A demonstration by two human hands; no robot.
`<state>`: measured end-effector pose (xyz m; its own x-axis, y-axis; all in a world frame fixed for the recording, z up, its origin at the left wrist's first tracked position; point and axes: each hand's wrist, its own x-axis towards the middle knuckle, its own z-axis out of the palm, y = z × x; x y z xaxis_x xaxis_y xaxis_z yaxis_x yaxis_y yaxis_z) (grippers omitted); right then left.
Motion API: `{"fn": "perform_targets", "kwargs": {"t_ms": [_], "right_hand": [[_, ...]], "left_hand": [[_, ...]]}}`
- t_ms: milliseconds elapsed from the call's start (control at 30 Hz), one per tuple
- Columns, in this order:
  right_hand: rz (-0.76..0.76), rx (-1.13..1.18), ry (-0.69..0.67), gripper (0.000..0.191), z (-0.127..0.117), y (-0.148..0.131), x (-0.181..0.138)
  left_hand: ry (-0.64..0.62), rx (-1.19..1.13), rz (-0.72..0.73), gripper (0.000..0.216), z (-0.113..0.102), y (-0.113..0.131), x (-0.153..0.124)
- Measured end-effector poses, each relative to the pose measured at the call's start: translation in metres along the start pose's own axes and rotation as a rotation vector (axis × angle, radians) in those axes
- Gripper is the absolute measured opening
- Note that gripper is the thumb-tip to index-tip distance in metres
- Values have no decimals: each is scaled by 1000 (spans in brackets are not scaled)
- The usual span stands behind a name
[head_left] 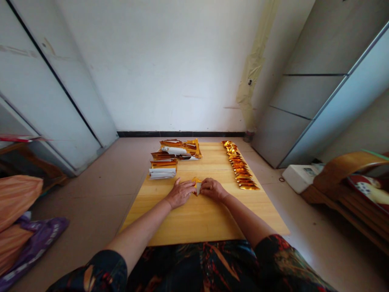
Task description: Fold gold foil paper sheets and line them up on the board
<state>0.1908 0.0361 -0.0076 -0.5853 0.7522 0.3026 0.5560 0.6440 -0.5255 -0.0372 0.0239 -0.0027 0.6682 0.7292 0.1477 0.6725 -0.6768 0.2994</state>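
A small piece of gold foil paper (198, 188), with a pale underside showing, is partly folded on the wooden table between my hands. My left hand (181, 194) holds its left side, fingers together and pressed onto it. On the other side, the curled fingers of my right hand (213, 189) pinch its right edge. My fingers hide part of the paper. Beyond my left hand lies a stack of foil sheets (163, 173), white edges showing. Along the right of the table runs a row of folded gold foil pieces (240, 170), set close together.
More loose gold sheets (194, 148) and a white crumpled wrapper (173, 151) lie at the table's (194, 223) far left. Past it is a white wall. A grey fridge (304, 89) and a wooden seat (349, 178) stand right; a purple bag (45, 235) lies left.
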Motion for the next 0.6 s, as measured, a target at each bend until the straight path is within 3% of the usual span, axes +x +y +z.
{"fn": "perform_targets", "kwargs": {"t_ms": [267, 600], "right_hand": [[159, -139, -16, 10, 2, -15, 9], [224, -191, 3, 11, 6, -24, 15]], "left_hand": [[-13, -16, -18, 38, 5, -5, 1], [-26, -53, -41, 39, 3, -2, 1]]}}
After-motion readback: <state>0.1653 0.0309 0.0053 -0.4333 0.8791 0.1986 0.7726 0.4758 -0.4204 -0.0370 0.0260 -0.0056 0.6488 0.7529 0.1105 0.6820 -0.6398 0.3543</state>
